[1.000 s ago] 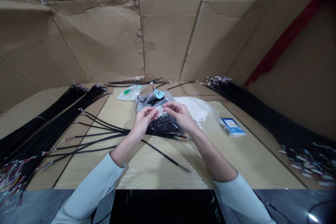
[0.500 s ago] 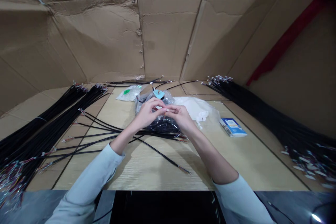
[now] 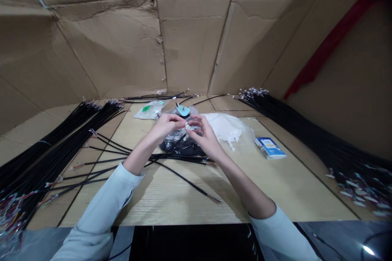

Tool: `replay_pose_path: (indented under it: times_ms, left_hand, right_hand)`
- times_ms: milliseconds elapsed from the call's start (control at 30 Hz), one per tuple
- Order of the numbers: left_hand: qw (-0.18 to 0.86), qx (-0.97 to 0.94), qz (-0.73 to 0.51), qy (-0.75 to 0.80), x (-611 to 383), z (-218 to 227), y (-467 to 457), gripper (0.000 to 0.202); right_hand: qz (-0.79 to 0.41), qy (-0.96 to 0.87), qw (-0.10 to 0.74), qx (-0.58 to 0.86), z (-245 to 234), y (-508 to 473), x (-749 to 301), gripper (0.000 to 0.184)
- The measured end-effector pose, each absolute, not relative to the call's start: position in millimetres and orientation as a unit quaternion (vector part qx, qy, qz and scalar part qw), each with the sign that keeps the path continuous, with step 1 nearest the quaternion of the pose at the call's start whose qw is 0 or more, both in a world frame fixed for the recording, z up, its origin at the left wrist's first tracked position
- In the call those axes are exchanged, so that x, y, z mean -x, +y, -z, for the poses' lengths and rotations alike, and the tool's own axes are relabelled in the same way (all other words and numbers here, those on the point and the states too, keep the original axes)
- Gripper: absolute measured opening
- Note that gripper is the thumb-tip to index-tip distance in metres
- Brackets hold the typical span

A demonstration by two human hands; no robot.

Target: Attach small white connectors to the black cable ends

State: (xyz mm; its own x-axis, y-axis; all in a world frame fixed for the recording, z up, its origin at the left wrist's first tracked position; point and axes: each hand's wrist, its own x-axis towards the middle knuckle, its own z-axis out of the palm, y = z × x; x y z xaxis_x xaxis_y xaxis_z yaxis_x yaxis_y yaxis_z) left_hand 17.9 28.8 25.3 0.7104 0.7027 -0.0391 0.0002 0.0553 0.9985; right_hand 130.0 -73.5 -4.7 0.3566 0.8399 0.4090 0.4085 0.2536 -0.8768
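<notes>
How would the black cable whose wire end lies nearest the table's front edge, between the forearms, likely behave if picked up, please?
The black cable would probably flex yet hold some shape, since it lies nearly straight. Its thin end wires could bend or snag easily, being exposed. Lifting it might drag the other cables, as it runs in among them.

White piece (image 3: 187,126), black cables (image 3: 294,125), blue-and-white box (image 3: 270,148), red strip (image 3: 329,40)

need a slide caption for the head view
Left hand and right hand together at a small white piece above a plastic bag, black cables and a blue box nearby.
</notes>
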Motion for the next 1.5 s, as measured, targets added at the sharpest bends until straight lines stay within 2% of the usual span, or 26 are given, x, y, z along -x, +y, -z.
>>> replay_pose_path:
  times_ms: [167, 300, 433, 800, 1233, 1500]
  left_hand:
    - [0.723, -0.588, -0.239, 0.273, -19, -29, 25, 0.005]
    - [0.717, -0.590, -0.243, 0.280, -17, -26, 25, 0.004]
    - [0.725, -0.590, -0.239, 0.262, -16, -22, 28, 0.004]
    - [0.755, -0.564, -0.195, 0.272, -14, -26, 29, 0.007]
    - [0.740, -0.563, -0.208, 0.302, -14, -23, 30, 0.001]
    - [0.794, -0.483, -0.210, 0.303, -15, -26, 33, 0.006]
  right_hand:
    - [0.119, -0.615, 0.500, 0.598, 12, -76, -124, 0.011]
    - [0.195, -0.618, 0.486, 0.587, 18, -74, -121, 0.009]
    - [0.190, -0.617, 0.493, 0.583, 21, -74, -119, 0.009]
    - [0.060, -0.569, 0.563, 0.596, 18, -72, -121, 0.005]
    - [0.062, -0.659, 0.497, 0.561, 13, -73, -130, 0.003]
    - [0.022, -0.686, 0.477, 0.548, 4, -77, -135, 0.002]
